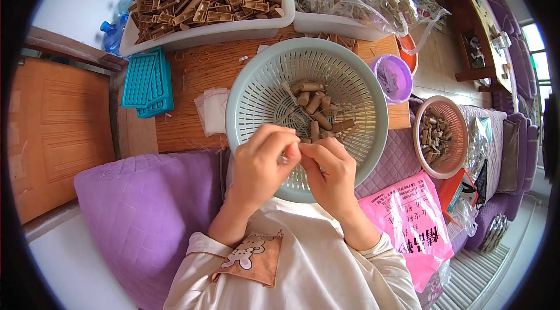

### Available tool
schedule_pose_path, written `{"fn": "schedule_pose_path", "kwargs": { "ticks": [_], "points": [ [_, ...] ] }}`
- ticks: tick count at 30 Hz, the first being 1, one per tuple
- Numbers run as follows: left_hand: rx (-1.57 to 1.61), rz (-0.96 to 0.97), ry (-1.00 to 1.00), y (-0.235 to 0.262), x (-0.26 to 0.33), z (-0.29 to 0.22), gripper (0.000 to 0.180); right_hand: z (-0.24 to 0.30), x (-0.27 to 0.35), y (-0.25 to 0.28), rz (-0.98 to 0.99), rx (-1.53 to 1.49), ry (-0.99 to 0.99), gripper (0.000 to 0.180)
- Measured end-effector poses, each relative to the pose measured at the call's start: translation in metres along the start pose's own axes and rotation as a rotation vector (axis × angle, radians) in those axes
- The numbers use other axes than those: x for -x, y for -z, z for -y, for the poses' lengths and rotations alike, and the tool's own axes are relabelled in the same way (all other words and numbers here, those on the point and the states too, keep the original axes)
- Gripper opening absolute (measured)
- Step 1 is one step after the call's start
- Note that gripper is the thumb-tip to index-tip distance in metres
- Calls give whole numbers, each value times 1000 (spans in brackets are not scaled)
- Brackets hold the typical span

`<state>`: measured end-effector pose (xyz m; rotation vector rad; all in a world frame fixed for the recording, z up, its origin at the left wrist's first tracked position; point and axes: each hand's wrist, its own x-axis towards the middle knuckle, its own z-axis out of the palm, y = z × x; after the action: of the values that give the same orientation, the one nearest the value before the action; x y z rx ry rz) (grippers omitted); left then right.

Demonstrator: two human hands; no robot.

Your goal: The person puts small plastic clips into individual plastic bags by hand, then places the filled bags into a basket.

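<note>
From the head view I see my two hands meeting over the near rim of the grey-green colander [251, 85], which I take as my landmark. My left hand [263, 161] is curled with thumb and forefinger pinched together, and my right hand [332, 173] is curled the same way, its fingertips touching those of the left. Between them is some very small piece; it is too tiny and too covered for me to tell what it is. Inside the colander, past my fingers, lies a small heap of brown tube-shaped pieces [318, 111] with thin pale strands mixed in.

The colander sits on the near edge of a wooden worktop [198, 70]. Left of it lie a few clear little bags [213, 108], and further left a stack of teal plastic trays [147, 81]. Behind it, at the far side, stands a white bin [198, 35] heaped with brown pieces, and beside that a second white bin [332, 25] holding clear bags of parts. Right of the colander is a small purple bowl [402, 68], and further right, lower down, a pink basket [458, 135] with more brown tubes. Near my right forearm lies a pink printed bag [408, 222]. A purple quilted cushion [140, 211] lies on the near left of the colander.
</note>
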<state>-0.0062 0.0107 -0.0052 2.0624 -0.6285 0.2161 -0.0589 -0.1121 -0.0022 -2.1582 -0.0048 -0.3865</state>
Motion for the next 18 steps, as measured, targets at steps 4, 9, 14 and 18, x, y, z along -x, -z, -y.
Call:
{"fn": "schedule_pose_path", "kwargs": {
  "ticks": [4, 9, 14, 18],
  "points": [
    [93, -386, 172, 9, -11, 44, 9, 14, -5, 13, -10, -120, 13, 13],
    [596, -639, 299, 19, -18, 47, 17, 8, 0, 21, -102, -502, -227, 9],
    [871, 40, 233, -5, 3, 17, 26, 7, -1, 27, -73, -693, -276, 13],
    [796, 203, 133, -14, -3, -1, 23, 13, -6, 32, 10, -757, -278, 12]
  ]
}}
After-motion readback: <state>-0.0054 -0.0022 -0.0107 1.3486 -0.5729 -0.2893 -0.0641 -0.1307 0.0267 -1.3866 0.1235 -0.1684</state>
